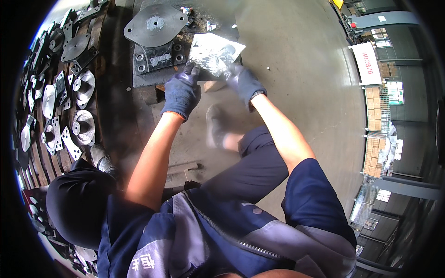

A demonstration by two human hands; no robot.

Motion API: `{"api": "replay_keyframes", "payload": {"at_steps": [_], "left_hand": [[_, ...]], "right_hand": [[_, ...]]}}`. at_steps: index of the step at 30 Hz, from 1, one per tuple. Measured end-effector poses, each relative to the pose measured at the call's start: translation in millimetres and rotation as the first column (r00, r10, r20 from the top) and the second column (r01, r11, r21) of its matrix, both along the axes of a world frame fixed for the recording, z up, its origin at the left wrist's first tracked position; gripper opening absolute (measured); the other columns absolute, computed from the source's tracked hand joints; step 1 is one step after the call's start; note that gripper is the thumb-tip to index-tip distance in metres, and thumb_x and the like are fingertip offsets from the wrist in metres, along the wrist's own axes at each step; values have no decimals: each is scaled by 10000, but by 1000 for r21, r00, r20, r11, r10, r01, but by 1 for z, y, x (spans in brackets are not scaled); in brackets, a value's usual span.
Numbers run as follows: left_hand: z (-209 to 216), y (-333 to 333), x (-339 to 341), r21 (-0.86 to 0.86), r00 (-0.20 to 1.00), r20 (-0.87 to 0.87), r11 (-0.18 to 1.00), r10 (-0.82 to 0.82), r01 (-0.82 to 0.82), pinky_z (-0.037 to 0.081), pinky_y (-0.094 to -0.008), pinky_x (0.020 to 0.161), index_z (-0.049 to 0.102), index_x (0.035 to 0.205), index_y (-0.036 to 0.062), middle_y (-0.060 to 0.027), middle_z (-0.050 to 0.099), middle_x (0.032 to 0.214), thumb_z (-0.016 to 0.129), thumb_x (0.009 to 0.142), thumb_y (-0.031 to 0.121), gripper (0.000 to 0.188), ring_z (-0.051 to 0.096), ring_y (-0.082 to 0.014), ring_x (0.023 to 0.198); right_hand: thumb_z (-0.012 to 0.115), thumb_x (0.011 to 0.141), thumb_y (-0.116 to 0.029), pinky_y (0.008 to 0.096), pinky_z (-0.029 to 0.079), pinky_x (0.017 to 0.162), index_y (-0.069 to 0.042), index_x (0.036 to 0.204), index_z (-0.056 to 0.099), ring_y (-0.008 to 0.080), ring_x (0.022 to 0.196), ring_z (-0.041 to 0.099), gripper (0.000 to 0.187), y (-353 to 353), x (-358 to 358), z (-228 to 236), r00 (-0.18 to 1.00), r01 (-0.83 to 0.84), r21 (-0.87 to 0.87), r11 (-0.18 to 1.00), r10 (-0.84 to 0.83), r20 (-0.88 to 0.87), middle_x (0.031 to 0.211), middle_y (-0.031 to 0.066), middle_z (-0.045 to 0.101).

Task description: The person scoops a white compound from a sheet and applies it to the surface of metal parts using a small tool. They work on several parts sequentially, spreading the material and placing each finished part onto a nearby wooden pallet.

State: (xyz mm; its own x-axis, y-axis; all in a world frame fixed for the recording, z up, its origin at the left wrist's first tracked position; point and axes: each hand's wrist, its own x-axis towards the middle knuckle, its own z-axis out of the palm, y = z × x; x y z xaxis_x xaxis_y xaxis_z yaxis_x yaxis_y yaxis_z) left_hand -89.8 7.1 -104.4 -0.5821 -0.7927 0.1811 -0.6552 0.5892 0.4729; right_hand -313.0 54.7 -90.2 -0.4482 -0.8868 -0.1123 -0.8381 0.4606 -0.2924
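Note:
Both my hands wear dark blue knitted gloves with shiny dark fingertips. Between them is a white sheet [214, 52] with silvery grey smears, tilted over the right edge of a dark work block [211, 23]. My left hand [184, 90] pinches the sheet's near left corner. At its near right edge, my right hand [244, 82] has its fingers closed on it. Just left of the sheet stands a metal mount: a round plate [139, 31] with side holes, over a base [155, 59] with bolt holes. Grey smears mark both the plate's middle and the base.
A wooden pallet [96, 32] on the left carries many flanged metal parts [84, 127]. Small scraps [211, 26] lie on the block. My shoe [214, 127] rests on the concrete floor [310, 92]. Stacked cartons [372, 109] and wire cages stand far right.

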Motion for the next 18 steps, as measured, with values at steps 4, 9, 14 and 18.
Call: {"api": "replay_keyframes", "payload": {"at_steps": [4,9,14,18], "left_hand": [[-7,-2,3,-44,998,-58,999,-17,14,560,-475,881,565,1351,120,-134,580,1395,649,780,177,581,668,-376,1054],[9,1,0,68,1000,24,998,-4,3,559,-468,890,569,1346,117,-146,574,1399,654,776,174,579,663,-386,1065],[-5,0,-2,-8,999,-29,1000,24,-25,565,-472,859,594,1337,195,-106,592,1401,568,805,132,536,689,-358,1014],[-2,-1,0,-6,999,-37,1000,19,-19,563,-466,873,591,1340,196,-106,588,1405,566,813,142,531,687,-358,1030]], "right_hand": [[589,956,-225,440,551,776,-128,1164,686,271,871,731,249,-8,21,20,917,-56,268,962,156,-368,953,103,744],[635,887,-145,451,503,634,-158,1036,759,252,817,735,193,0,25,4,650,-255,439,861,489,-582,848,49,751],[653,852,-126,430,474,620,-143,884,772,246,815,736,124,-2,20,-8,598,-364,448,816,574,-560,809,56,753],[618,900,-177,476,521,701,-116,985,749,269,851,742,168,-3,33,8,832,-162,452,877,368,-416,917,107,763]]}}
